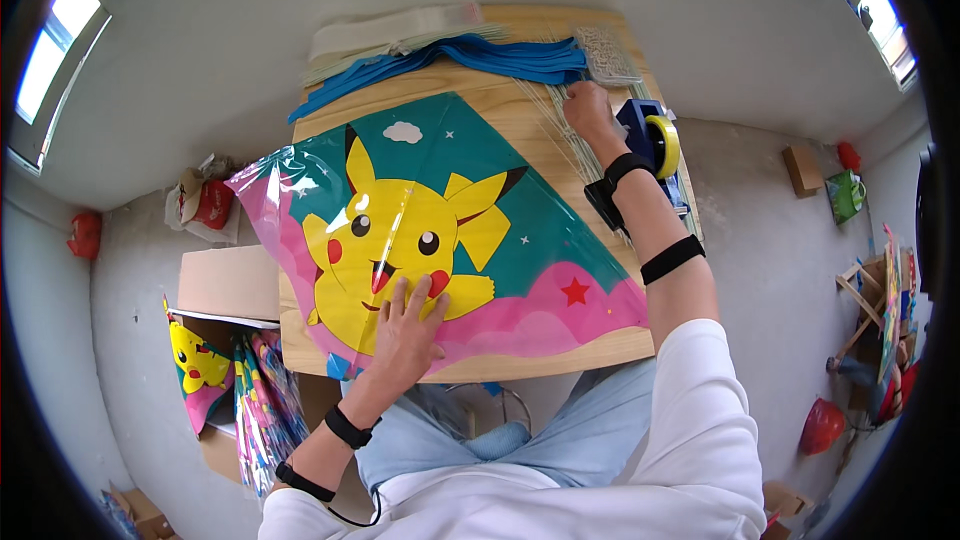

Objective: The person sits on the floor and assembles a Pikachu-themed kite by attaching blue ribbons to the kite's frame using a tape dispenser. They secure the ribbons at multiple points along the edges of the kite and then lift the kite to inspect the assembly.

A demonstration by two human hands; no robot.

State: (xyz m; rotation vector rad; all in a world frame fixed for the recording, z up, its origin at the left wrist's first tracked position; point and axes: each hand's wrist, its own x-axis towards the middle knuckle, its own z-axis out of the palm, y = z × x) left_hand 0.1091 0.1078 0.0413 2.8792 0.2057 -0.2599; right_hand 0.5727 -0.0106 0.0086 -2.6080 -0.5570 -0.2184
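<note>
Now | kite [405,215]: beneath left grip [405,338] | near right grip [590,110]

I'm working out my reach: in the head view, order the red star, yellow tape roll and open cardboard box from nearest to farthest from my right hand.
1. Yellow tape roll: just right of the right hand.
2. Red star: on the sheet, lower right.
3. Open cardboard box: left of the table.
</note>
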